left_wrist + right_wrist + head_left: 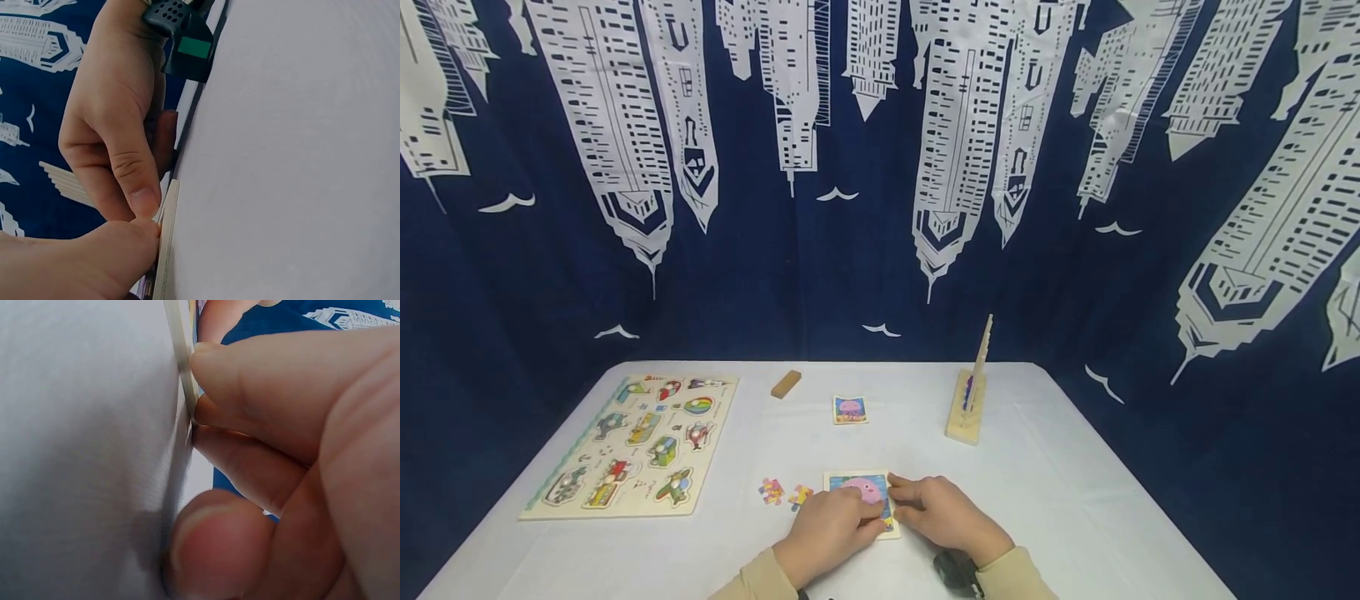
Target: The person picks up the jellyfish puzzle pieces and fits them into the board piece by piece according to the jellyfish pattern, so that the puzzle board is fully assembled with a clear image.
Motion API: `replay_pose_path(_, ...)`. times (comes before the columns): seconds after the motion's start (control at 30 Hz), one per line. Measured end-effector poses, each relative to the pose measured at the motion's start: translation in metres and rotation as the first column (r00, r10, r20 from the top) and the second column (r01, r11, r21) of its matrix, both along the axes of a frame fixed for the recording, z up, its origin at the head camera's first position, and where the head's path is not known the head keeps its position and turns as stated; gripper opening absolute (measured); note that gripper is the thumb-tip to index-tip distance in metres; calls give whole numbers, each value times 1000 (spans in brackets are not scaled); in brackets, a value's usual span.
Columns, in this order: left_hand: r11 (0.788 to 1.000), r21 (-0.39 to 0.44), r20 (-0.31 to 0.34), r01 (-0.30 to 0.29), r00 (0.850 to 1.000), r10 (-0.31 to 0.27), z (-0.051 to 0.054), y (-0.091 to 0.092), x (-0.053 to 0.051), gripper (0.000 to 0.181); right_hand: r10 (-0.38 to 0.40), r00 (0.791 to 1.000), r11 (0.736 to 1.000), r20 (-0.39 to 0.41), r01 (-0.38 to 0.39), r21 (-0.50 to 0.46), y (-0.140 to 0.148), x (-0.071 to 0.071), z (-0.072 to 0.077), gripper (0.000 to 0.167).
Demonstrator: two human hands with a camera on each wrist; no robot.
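A small jigsaw puzzle (863, 482) with a pink cartoon figure on blue and a pale border lies flat near the table's front. My left hand (831, 533) reaches over its lower part, fingertips on the picture and covering some of it. Along the right border, the fingers of my right hand (951, 517) touch the puzzle's edge. The right wrist view has these fingertips against the thin board edge (180, 344). No piece shows between the fingers of either hand. Two loose jigsaw pieces, one pink and yellow (771, 491) and one mostly yellow (801, 497), lie left of the puzzle.
A large wooden peg puzzle board (700, 467) with vehicle pieces covers the table's left side. Behind the hands are a brown wooden block (786, 384), a small picture card (850, 410) and a wooden stand (962, 429) with an upright panel. A dark city-print curtain (850, 275) hangs behind.
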State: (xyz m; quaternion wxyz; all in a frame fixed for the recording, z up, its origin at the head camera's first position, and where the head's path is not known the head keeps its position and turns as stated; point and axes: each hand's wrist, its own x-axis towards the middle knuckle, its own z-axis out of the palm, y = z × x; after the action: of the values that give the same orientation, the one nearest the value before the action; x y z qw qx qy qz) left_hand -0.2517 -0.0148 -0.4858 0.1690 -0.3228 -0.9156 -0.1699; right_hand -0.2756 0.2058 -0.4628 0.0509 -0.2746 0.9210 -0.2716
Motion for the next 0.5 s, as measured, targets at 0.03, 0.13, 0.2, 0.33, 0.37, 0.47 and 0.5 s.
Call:
replay_pose_path(0.03, 1000, 15, 19, 5, 1000, -6, 0, 0, 0, 21, 0, 1000, 1000, 0, 0, 3, 0, 0, 0, 34)
replay_pose_path(0.13, 1000, 16, 21, 9, 1000, -10, 0, 1, -1, 18, 4, 1000, 1000, -7, -3, 6, 2, 0, 0, 35)
replay_pose_path(0.2, 1000, 7, 20, 15, 1000, -15, 1, 2, -1, 19, 4, 1000, 1000, -10, -4, 9, 4, 0, 1, 35)
replay_pose_path(0.33, 999, 49, 69, 17, 997, -20, 1, 1, -3, 24, -3, 1000, 1000, -9, 3, 10, 5, -1, 1, 34)
replay_pose_path(0.37, 996, 85, 97, 5, 995, -13, 3, -1, -3, 26, -3, 1000, 1000, -9, 3, 8, 5, -1, 1, 34)
replay_pose_path(0.47, 974, 206, 198, -97, 979, 55, 11, -15, -7, 29, -1, 1000, 1000, -5, 1, 3, 3, -1, -1, 34)
replay_pose_path(0.5, 958, 247, 237, -144, 968, 84, 16, -23, -9, 30, -2, 1000, 1000, 0, 2, 2, 2, -1, -1, 34)
